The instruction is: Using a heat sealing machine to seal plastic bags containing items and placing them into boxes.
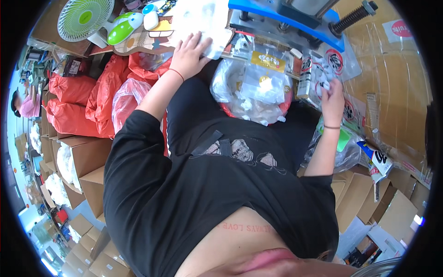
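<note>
My left hand (189, 54) lies flat with fingers spread on a pale, translucent sheet or bag (197, 25) at the table edge. On the right, my right hand (333, 99) has its fingers drawn together at small white pieces (324, 87) beside printed plastic packaging (336, 59); what they hold, if anything, is too small to make out. Between my hands, in front of my lap, sits a red-rimmed basin (288, 102) lined with clear plastic, with white scraps in it. A clear bag with a gold band (267, 62) lies over it.
A blue-framed press (295, 18) with a large spring stands at the far edge. A green-and-white fan (124, 27) is at far left. Red bags (74, 111) and open cartons fill the left side. A large taped cardboard box (387, 87) walls the right, near a tube (376, 161).
</note>
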The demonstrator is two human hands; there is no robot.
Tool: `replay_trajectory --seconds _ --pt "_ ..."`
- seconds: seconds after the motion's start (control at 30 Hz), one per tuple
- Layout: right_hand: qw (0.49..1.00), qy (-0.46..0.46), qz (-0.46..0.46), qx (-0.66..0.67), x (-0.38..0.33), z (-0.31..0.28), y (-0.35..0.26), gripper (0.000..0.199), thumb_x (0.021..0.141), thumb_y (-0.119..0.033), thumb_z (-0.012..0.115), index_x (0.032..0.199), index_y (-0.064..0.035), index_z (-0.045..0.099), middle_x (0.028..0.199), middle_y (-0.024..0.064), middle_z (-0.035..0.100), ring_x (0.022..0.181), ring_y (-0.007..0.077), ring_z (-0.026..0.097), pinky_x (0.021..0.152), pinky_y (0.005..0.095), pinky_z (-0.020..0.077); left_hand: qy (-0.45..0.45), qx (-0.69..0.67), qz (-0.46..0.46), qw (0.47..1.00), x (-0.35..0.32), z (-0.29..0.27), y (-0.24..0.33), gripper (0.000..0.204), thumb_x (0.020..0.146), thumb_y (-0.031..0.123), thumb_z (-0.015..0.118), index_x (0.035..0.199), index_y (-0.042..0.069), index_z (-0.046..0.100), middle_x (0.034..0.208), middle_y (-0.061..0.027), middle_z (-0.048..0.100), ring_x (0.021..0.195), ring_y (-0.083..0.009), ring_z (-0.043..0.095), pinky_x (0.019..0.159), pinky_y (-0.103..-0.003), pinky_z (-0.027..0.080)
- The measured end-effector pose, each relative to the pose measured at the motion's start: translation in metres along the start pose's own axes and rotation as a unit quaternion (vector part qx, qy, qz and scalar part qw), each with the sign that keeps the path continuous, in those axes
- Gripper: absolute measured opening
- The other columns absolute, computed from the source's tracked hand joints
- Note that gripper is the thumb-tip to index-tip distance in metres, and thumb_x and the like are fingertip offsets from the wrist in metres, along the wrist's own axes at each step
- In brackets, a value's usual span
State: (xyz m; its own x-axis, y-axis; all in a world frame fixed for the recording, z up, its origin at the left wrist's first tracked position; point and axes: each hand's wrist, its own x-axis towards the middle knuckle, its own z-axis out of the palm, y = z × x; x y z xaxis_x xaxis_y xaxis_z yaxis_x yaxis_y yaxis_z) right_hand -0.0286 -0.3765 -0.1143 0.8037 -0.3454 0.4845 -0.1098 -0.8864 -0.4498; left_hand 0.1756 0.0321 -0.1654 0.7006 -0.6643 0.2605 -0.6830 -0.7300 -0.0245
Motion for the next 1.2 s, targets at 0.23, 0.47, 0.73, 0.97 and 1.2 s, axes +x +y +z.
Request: replay_trajectory --seconds 0.23,0.47,0.73,0.97,1.2 --pt "0.993 0.022 -0.107 -0.032 -0.020 -0.020 -0.058 0.012 0.087 -0.009 0.068 0.096 -0.0009 0.065 0.093 0.0128 0.066 0.078 0.0280 0.062 0.075 0.0366 0.0499 -0.006 -0.344 -0.189 0.920 -0.037 0.015 0.042 0.043 0.090 0.029 0.064 0.124 0.003 0.057 0.121 -0.0237 0.060 0.116 -0.0400 0.056 0.098 -0.045 0.045" --pt "0.902 -0.427 -0.065 -0.001 -0.087 0.023 -0.012 0.012 0.087 -0.016 0.066 0.083 -0.0049 0.065 0.079 0.0140 0.066 0.074 0.0308 0.064 0.069 0.0370 0.0510 -0.192 -0.336 -0.355 0.851 -0.045 0.154 0.051 0.026 0.090 0.023 0.061 0.093 -0.002 0.068 0.097 -0.0252 0.066 0.095 -0.0408 0.063 0.082 -0.046 0.050" --pt "0.965 -0.233 0.117 -0.021 -0.119 0.156 0.160 0.030 0.094 -0.030 0.056 0.104 -0.0029 0.064 0.096 0.0185 0.066 0.095 0.0321 0.065 0.083 0.0431 0.0503 0.146 -0.327 -0.187 0.915 -0.041 0.136 0.077 0.014 0.090 0.015 0.064 0.088 0.001 0.061 0.084 -0.0151 0.064 0.071 -0.0346 0.063 0.070 -0.046 0.051" --pt "0.699 -0.125 0.568 0.417 -0.142 0.257 0.197 0.041 0.099 -0.036 0.049 0.122 -0.0029 0.058 0.117 0.0130 0.064 0.110 0.0321 0.060 0.096 0.0463 0.0466 -0.275 -0.750 -0.353 0.487 -0.035 0.110 0.152 0.013 0.097 0.018 0.059 0.095 0.007 0.055 0.071 0.0018 0.049 0.060 -0.0077 0.047 0.053 -0.025 0.040" --pt "0.904 -0.134 0.326 0.244 -0.132 0.230 0.154 0.055 0.097 -0.043 0.052 0.138 -0.0055 0.048 0.137 0.0114 0.055 0.127 0.0344 0.049 0.110 0.0475 0.0346 -0.319 -0.718 -0.146 0.602 -0.060 0.083 0.129 0.023 0.100 0.032 0.059 0.090 0.012 0.062 0.074 0.0064 0.051 0.063 -0.0038 0.043 0.058 -0.022 0.038"
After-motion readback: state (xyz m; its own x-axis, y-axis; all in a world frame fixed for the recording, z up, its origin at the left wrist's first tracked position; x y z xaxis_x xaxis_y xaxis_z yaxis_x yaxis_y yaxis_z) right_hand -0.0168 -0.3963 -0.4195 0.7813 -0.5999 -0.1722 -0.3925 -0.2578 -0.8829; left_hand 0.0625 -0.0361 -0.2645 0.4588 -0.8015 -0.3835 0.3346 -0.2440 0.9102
